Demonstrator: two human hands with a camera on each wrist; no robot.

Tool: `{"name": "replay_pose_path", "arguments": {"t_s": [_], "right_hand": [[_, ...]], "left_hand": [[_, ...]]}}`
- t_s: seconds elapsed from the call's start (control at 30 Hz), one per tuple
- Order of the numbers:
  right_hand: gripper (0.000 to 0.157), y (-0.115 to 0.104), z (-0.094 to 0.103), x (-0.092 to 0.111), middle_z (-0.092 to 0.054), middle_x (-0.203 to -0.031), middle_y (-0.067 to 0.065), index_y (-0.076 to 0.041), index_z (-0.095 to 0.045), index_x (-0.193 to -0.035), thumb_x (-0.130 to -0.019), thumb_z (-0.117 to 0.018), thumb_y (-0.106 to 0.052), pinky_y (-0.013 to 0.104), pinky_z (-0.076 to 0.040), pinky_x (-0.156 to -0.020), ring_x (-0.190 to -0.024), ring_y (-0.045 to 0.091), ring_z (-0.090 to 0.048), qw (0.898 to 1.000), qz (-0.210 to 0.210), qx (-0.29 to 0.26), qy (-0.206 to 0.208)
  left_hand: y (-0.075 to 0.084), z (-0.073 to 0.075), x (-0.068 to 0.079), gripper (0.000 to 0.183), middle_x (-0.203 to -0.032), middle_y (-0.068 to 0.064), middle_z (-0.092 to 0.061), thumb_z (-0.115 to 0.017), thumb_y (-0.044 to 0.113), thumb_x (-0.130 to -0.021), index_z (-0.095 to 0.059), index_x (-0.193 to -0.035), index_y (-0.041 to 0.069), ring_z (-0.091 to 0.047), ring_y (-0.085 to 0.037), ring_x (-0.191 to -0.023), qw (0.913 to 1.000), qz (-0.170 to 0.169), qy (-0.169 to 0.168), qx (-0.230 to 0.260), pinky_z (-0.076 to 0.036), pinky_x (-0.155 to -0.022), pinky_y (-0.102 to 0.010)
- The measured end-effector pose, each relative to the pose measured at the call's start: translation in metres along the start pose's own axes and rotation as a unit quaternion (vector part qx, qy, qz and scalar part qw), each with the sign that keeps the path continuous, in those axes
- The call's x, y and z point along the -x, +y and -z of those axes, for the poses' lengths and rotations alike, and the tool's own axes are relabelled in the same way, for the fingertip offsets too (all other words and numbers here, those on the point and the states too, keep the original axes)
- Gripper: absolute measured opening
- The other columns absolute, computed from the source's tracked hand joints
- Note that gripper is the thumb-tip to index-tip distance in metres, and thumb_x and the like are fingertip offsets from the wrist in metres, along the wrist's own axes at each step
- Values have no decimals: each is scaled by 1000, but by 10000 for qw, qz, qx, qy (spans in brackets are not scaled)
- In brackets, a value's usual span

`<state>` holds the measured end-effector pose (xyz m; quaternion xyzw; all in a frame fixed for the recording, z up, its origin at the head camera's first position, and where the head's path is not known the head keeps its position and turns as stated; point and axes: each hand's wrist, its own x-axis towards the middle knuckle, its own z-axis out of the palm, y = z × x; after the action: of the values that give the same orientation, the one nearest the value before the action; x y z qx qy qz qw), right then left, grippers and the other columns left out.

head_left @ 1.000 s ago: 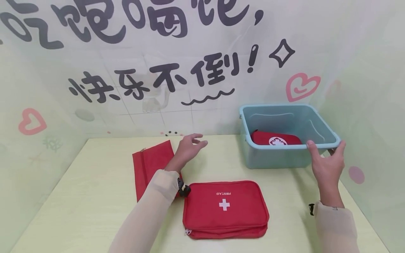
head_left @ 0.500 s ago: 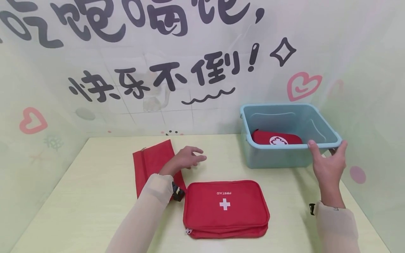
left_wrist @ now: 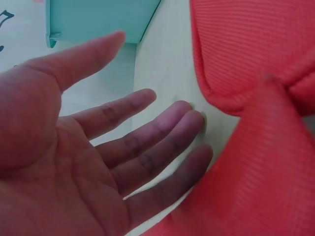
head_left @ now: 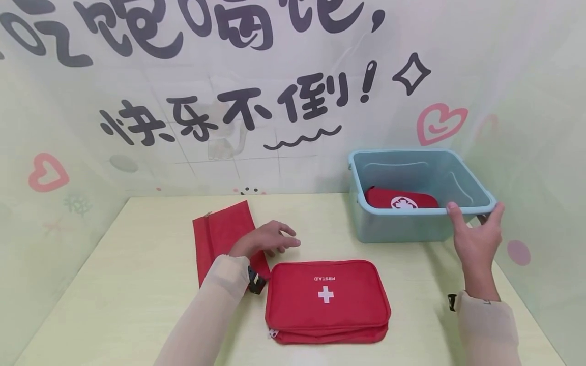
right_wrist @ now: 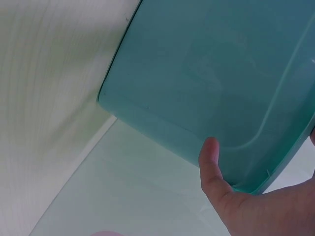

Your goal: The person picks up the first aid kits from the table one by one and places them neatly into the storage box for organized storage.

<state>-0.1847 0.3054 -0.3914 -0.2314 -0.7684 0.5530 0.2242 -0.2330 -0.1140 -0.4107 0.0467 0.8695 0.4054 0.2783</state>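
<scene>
My right hand (head_left: pixel 477 241) grips the near right corner of a light blue plastic bin (head_left: pixel 398 227), thumb over the rim and fingers beneath it. Inside the bin lies a red case (head_left: pixel 382 198) with a white round emblem. With fingers spread and loosely bent, my left hand (head_left: pixel 270 237) is over the right part of a flat red zip pouch (head_left: pixel 226 229) and holds nothing. Just in front of that hand lies a red first aid bag (head_left: pixel 327 305) with a white cross. The left wrist view shows the palm (left_wrist: pixel 74 177) beside red fabric.
The pale wooden table (head_left: pixel 137 284) meets a white printed wall sheet (head_left: pixel 256 173) behind. Another sheet (head_left: pixel 545 203) closes off the right side near the bin.
My left hand has come down and toward me, its fingers now lower over the table beside the pouch. The right hand keeps its hold on the bin rim.
</scene>
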Motion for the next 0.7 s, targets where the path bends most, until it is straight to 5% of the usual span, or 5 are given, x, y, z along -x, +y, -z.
{"name": "replay_pose_path", "arguments": {"t_s": [0.7], "right_hand": [[75, 1, -1, 0, -35, -157, 0, -33, -25, -152, -92, -68, -41, 47, -24, -119, -145, 20, -29, 10000, 25, -93, 23]], "left_hand": [[-8, -4, 7, 60, -97, -4, -69, -86, 33, -73, -66, -124, 10, -66, -22, -81, 9950, -102, -978, -166, -57, -70, -33]]}}
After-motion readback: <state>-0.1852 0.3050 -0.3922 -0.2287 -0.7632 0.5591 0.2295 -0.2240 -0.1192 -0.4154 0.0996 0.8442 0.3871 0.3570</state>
